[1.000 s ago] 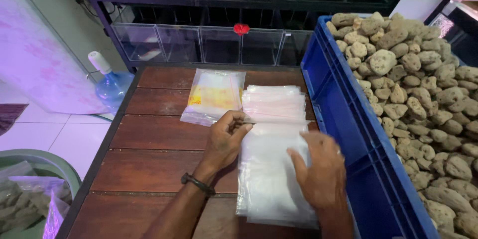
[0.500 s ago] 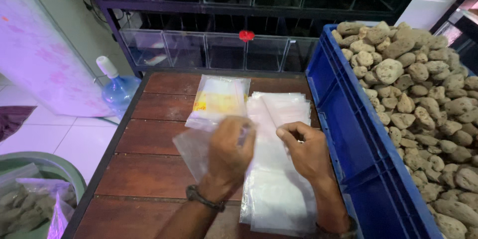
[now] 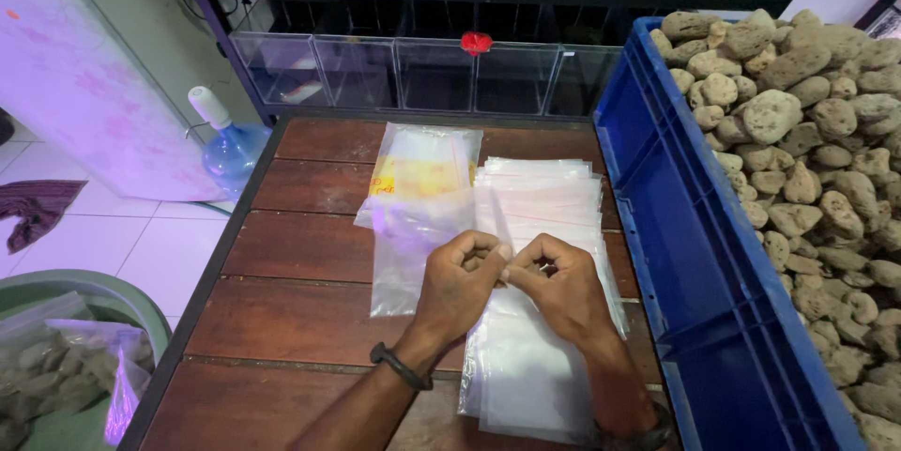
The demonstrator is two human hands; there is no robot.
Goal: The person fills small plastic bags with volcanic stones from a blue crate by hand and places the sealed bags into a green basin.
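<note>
My left hand and my right hand meet fingertip to fingertip above a stack of clear plastic zip bags on the brown wooden table. Both pinch the top edge of one clear bag, which hangs out to the left of my left hand. A black band sits on my left wrist. Behind the stack lies a packet of bags with a yellow label.
A big blue crate heaped with porous grey-brown rocks stands against the table's right edge. Clear acrylic boxes line a dark shelf behind. A water jug stands on the floor at left; a green tub with bagged rocks sits lower left.
My left hand lifted one bag off the stack and swung it left. My right hand left the stack and joined the left at the bag's top edge.
</note>
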